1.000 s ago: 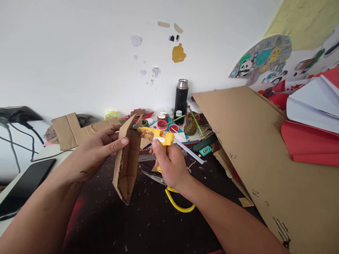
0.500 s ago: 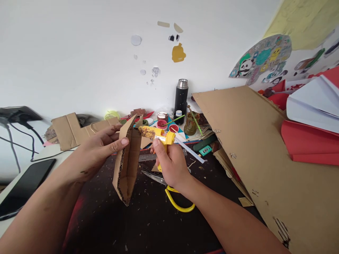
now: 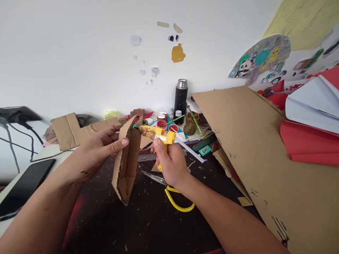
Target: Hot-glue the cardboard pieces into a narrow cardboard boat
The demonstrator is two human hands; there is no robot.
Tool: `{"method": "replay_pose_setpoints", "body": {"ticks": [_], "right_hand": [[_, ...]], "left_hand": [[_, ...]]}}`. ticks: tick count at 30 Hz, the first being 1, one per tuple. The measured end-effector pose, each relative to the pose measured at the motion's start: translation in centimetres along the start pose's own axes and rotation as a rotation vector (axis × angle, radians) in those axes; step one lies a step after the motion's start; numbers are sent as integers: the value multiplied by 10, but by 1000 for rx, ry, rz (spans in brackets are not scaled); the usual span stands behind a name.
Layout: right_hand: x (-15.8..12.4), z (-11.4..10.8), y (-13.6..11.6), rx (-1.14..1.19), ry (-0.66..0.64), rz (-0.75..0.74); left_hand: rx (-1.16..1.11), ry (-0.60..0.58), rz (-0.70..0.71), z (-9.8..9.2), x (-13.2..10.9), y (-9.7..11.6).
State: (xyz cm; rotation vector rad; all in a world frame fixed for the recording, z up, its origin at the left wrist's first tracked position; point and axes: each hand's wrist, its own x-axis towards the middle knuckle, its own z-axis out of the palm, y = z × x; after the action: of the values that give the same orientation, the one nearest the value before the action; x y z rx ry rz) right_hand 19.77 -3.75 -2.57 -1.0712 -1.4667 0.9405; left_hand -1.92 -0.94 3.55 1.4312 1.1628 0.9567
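Observation:
My left hand (image 3: 99, 150) grips a folded piece of corrugated cardboard (image 3: 127, 165), holding it upright above the dark table (image 3: 148, 225). My right hand (image 3: 171, 164) is closed around a yellow glue gun (image 3: 159, 135). Its stained nozzle points left at the top edge of the cardboard piece, touching or nearly touching it. A clear glue stick (image 3: 189, 151) juts out of the gun's back toward the right.
Yellow-handled scissors (image 3: 169, 192) lie under my right hand. A large cardboard sheet (image 3: 265, 155) leans at the right, with red and white paper (image 3: 309, 123) behind. A black flask (image 3: 181, 96), paint pots (image 3: 162, 124) and scraps crowd the back. A phone (image 3: 23, 187) lies at left.
The glue gun's nozzle has shifted slightly left and up toward the cardboard's top edge. Both hands otherwise stay where they were.

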Motion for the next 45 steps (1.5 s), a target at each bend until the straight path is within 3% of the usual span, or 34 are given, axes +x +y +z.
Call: {"method": "replay_pose_setpoints", "body": {"ticks": [16,45], "right_hand": [[1,-1,0,0,6,15],[3,-2,1,15,31,21]], "left_hand": [[78,-14,60,0,1,0],[96,2,31,-3,1,-3]]}}
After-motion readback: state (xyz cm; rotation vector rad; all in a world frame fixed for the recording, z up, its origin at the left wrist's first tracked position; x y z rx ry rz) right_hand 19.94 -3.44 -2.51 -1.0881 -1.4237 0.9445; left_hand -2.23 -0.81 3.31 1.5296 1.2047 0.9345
